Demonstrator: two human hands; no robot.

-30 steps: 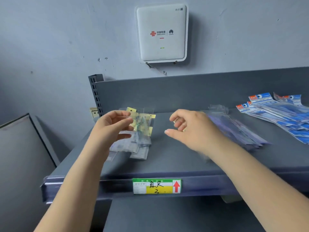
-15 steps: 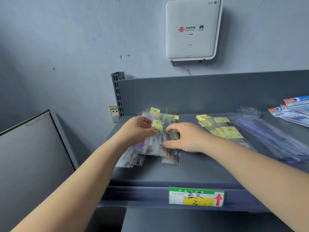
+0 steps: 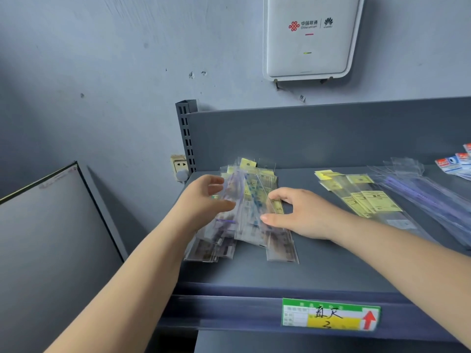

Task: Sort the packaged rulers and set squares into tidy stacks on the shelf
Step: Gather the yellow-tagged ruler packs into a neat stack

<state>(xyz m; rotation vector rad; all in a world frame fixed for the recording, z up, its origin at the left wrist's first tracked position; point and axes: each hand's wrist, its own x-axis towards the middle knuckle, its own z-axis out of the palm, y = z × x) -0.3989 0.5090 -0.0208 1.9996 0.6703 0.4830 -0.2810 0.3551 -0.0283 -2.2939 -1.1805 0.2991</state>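
Observation:
A loose pile of short packaged rulers (image 3: 251, 200) in clear sleeves with yellow labels lies at the left end of the grey shelf (image 3: 318, 271). My left hand (image 3: 201, 202) holds the pile's left side, thumb and fingers curled around the packets. My right hand (image 3: 300, 212) presses against the pile's right side with its thumb and fingers nearly straight. To the right lies a row of longer packets with yellow labels (image 3: 367, 200), then clear packets with purple rulers (image 3: 428, 197). Blue and red packets (image 3: 456, 164) show at the far right edge.
A green and yellow price tag (image 3: 330, 314) with a red arrow sits on the shelf's front rail. A slotted upright (image 3: 187, 138) stands at the back left corner, with a wall socket (image 3: 179, 165) beside it. A white router (image 3: 311, 36) hangs on the wall. A grey panel (image 3: 51, 238) leans at the left.
Both hands have closed in on the left pile; one second ago my left hand held packets above it and my right was clear. The view has swung left and moved closer.

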